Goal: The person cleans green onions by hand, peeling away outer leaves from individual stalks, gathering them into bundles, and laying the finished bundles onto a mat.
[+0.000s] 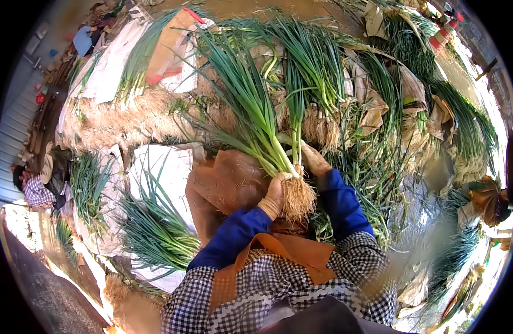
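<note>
My left hand (273,197) is wrapped round the white lower stems of a bunch of green onions (256,119). Its leaves point up and to the left, and its pale, hairy roots (298,200) hang below the fist. On the other side, my right hand (315,160) is closed at a few thinner green onion stalks (296,125), which stand almost upright against the bunch. Its fingertips are partly hidden behind these stalks. Both hands are above my lap, in front of a brown apron (228,183).
Rooted green onions (317,61) lie in a long row ahead. Loose trimmed leaves (359,178) are heaped at right. At left, a pile of green onions (162,234) rests on a white sack (156,167). Another person (42,183) sits at far left.
</note>
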